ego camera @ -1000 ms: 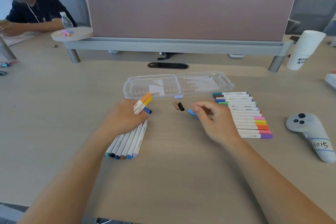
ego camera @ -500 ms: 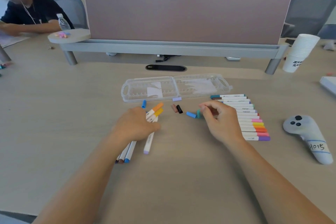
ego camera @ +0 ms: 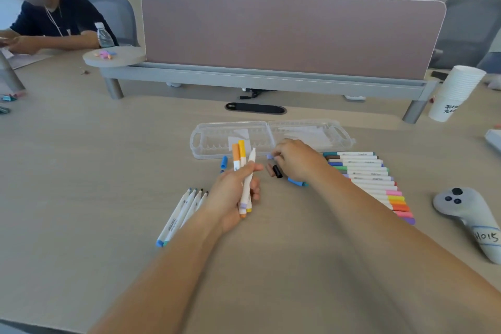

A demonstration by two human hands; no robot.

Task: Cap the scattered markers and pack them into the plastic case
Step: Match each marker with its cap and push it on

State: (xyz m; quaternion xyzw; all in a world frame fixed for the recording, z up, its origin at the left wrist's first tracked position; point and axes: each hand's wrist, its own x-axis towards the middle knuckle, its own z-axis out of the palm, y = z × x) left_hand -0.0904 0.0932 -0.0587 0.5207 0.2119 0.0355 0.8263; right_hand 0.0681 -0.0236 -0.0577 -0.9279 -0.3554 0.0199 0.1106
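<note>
A person's two bare hands work over a table. Since half a second ago the left hand (ego camera: 233,198) has lifted off the loose markers and now grips three upright: an orange-capped marker (ego camera: 235,156), a yellow-capped marker (ego camera: 242,150) and, newly picked up, an uncapped lilac marker (ego camera: 248,179) with its bare tip up. The right hand (ego camera: 296,161) has left the blue and teal caps and moved forward to the lilac cap (ego camera: 269,156). Its curled fingertips are at the cap, but it cannot be told whether they already pinch it. It looks as if the lilac marker gets capped next.

Counts: six loose caps. Apart from the lilac one, a dark blue cap (ego camera: 224,162) stands just left of the held markers, a brown cap (ego camera: 269,170) and a black cap (ego camera: 277,171) lie between the hands, and a light blue cap (ego camera: 294,181) and a teal cap (ego camera: 305,184) lie under the right wrist. Four uncapped markers (ego camera: 176,217) lie left of the left wrist. A row of capped markers (ego camera: 366,179), roughly fourteen, lies right of the right hand. One open plastic case (ego camera: 211,144), holding no markers, sits just beyond both hands
</note>
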